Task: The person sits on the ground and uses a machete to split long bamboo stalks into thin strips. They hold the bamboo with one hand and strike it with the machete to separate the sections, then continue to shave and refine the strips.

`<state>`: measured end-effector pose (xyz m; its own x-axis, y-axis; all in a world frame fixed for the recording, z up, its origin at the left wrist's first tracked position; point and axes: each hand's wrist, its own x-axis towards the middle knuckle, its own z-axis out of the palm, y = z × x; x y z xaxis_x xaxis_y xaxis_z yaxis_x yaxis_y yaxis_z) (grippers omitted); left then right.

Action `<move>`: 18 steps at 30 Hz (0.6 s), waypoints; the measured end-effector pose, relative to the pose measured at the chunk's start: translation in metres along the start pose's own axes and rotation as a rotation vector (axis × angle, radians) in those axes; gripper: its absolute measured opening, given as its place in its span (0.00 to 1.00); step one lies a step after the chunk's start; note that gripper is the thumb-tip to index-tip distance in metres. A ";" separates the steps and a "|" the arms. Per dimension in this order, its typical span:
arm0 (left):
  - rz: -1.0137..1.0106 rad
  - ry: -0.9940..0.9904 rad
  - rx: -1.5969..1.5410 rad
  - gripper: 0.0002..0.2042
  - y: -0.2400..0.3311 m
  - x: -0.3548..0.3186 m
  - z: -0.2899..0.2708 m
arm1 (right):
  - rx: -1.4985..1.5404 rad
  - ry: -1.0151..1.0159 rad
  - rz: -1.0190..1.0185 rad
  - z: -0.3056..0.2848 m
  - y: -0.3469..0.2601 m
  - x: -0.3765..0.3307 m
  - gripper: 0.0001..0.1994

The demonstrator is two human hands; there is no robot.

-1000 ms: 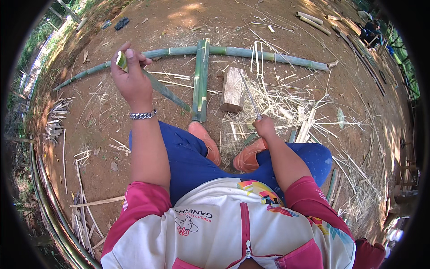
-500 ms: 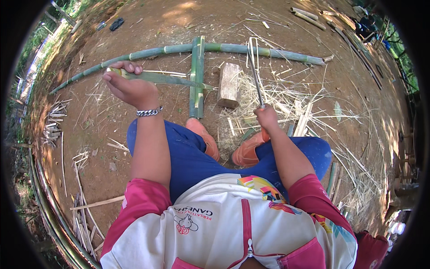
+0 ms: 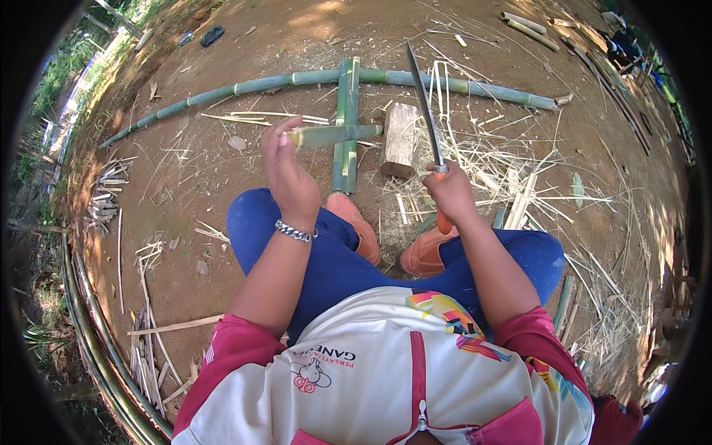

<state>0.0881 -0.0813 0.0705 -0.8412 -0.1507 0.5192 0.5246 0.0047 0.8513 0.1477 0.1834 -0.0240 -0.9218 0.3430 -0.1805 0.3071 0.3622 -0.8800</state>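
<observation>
My left hand [image 3: 288, 174] is open, its fingers stretched out and lying against the near-left end of a split green bamboo piece [image 3: 326, 136]. That piece reaches rightward across two upright green bamboo lengths [image 3: 345, 159], its far tip beside a squared wood block [image 3: 400, 141]. Whether it rests on them or is held just above, I cannot tell. My right hand [image 3: 450, 191] is wrapped round the orange handle of a machete [image 3: 426, 107], whose long dark blade points away from me, just right of the block.
A long green bamboo pole [image 3: 259, 85] lies crosswise beyond the upright lengths. Pale shavings and thin strips [image 3: 504, 159] are strewn at the right. Small split sticks [image 3: 107, 185] lie in a pile on the left, and cut bamboo tubes [image 3: 530, 31] at the far right.
My left hand has moved right and its fingers have straightened from their grip. The bamboo piece has shifted right toward the block. The machete blade has lifted slightly.
</observation>
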 end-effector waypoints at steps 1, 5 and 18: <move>-0.124 -0.069 0.101 0.17 0.005 -0.014 -0.012 | -0.115 0.013 -0.105 -0.002 -0.022 -0.012 0.15; -0.444 -0.032 0.129 0.17 0.018 -0.063 -0.037 | 0.022 -0.106 -0.196 0.004 -0.060 -0.046 0.14; -0.261 -0.188 0.756 0.14 0.043 -0.038 -0.073 | 0.027 -0.247 -0.154 0.021 -0.059 -0.068 0.18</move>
<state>0.1523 -0.1470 0.0819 -0.9673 -0.0710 0.2437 0.1355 0.6672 0.7324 0.1870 0.1209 0.0311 -0.9878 0.0635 -0.1421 0.1555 0.3693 -0.9162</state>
